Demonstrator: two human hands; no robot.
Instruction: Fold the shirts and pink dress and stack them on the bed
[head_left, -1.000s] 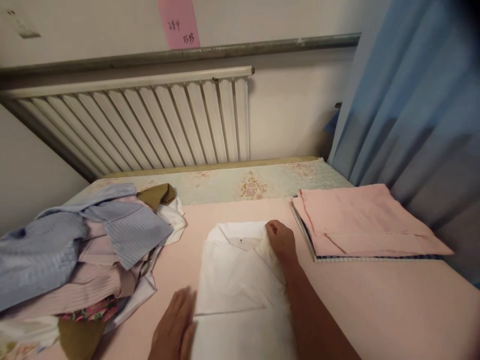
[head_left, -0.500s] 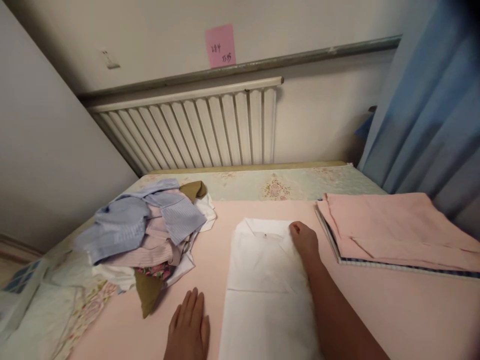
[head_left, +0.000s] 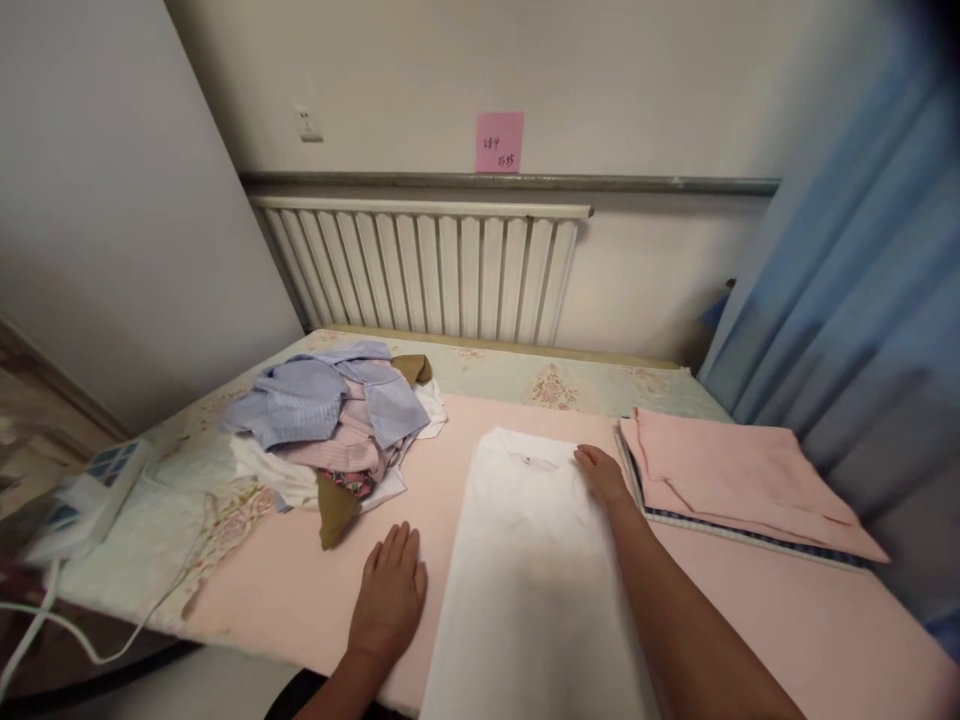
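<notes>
A white shirt (head_left: 534, 560) lies in a long, narrow folded shape on the pink cloth (head_left: 270, 590), its collar end pointing away from me. My right hand (head_left: 600, 474) is at the shirt's upper right corner, fingers closed over the edge beside the collar. Flat on the pink cloth, left of the shirt and apart from it, rests my left hand (head_left: 391, 590), with its fingers stretched out and nothing held. The lower end of the shirt runs out of view.
A heap of crumpled clothes (head_left: 330, 420) lies at the left. Folded pink fabric (head_left: 739, 475) sits on a checked piece at the right. A white power strip (head_left: 97, 500) with cables is at the left edge. Behind are a radiator (head_left: 427, 270) and a blue curtain (head_left: 832, 290).
The view has levelled and shows more of the table's near left side. The crease across the white shirt no longer shows, and its top looks smoother. Both hands stay in about the same places.
</notes>
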